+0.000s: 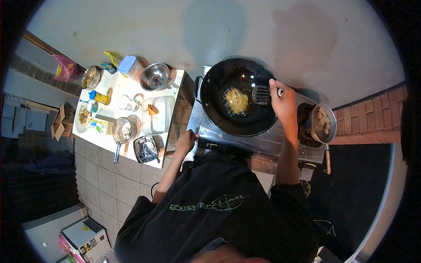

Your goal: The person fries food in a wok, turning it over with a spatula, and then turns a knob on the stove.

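Note:
A black wok (219,87) sits on a steel stove (232,138), with a yellow patty of food (237,100) frying in oil at its middle. My right hand (280,98) grips the handle of a slotted spatula (261,94), whose blade rests in the wok just right of the food. My left hand (186,141) rests on the stove's front left corner, fingers curled over the edge, holding nothing loose.
A small saucepan (322,125) of pale round balls sits on the right burner. A white side table (173,94) at left carries a steel bowl (154,76), a glass dish (155,116), a strainer (121,131), bottles and containers. A brick ledge (368,118) runs right.

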{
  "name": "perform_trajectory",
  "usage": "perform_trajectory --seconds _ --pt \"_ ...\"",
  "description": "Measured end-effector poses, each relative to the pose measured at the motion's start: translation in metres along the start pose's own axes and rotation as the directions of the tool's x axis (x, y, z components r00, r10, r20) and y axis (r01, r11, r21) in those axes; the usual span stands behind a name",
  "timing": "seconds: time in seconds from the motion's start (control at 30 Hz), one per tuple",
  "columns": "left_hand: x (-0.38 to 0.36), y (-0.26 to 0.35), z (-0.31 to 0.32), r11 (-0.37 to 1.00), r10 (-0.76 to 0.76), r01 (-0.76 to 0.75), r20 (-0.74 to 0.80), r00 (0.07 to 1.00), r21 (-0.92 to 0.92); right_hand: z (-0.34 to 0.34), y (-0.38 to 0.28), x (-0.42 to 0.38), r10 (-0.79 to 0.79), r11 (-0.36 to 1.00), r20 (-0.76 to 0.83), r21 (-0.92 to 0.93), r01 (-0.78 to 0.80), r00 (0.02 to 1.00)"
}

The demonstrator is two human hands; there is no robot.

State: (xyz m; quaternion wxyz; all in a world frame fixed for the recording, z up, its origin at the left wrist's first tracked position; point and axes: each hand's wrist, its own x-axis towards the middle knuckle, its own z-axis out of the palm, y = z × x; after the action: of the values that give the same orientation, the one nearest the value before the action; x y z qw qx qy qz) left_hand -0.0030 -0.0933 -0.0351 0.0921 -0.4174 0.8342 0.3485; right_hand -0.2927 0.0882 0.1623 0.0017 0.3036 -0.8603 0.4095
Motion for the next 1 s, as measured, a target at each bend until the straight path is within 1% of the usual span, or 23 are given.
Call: perform_trajectory --seconds 0.03,0.1,0.23,0.33,0.4,0.53,0.63,0.73,0.8,0.93,1.0 --pt "0.0 0.0 0.0 1.0 0.0 0.0 -0.001 1.0 0.0 -0.001 -0.002 -0.001 0.0 1.0 -0.001 0.0 0.0 1.0" --pt "0.001 0.0 0.0 0.999 0.013 -0.013 0.002 1.0 0.053 -0.003 -0.007 -0.002 -0.051 0.999 -0.042 0.005 0.051 0.998" --pt "0.0 0.002 -0.001 0.999 0.005 -0.005 -0.005 1.0 0.04 -0.007 -0.014 -0.001 -0.044 0.999 -0.046 0.002 0.045 0.998" --pt "0.002 -0.004 0.004 0.999 0.008 -0.008 -0.004 1.0 0.039 -0.008 -0.016 -0.001 -0.026 0.999 -0.027 -0.047 0.025 0.999" --pt "0.005 -0.009 0.009 0.999 0.036 -0.036 -0.044 0.998 0.01 -0.006 -0.012 -0.001 -0.051 0.998 -0.021 -0.024 0.05 0.998" --pt "0.004 -0.009 0.009 0.999 0.041 -0.04 -0.052 0.998 0.018 -0.005 -0.01 -0.002 -0.078 0.997 -0.04 -0.019 0.077 0.996" --pt "0.004 -0.008 0.007 0.999 0.046 -0.046 -0.056 0.997 0.002 -0.006 -0.011 -0.005 -0.05 0.999 -0.043 0.009 0.05 0.998" --pt "0.006 -0.009 0.007 0.999 0.025 -0.024 -0.017 1.0 0.041 -0.007 -0.007 -0.007 -0.014 1.0 -0.048 0.019 0.015 0.999" --pt "0.007 -0.012 0.008 0.999 0.047 -0.047 -0.023 0.999 0.009 -0.006 -0.001 -0.01 -0.005 1.0 -0.04 0.009 0.005 0.999" --pt "0.009 -0.01 0.006 0.997 0.074 -0.074 -0.01 0.997 0.025 -0.012 0.001 -0.017 -0.004 1.0 -0.057 0.009 0.004 0.998" --pt "0.008 -0.012 0.007 0.996 0.085 -0.084 -0.023 0.996 0.04 -0.017 -0.003 -0.022 0.053 0.996 -0.039 0.071 -0.05 0.998"
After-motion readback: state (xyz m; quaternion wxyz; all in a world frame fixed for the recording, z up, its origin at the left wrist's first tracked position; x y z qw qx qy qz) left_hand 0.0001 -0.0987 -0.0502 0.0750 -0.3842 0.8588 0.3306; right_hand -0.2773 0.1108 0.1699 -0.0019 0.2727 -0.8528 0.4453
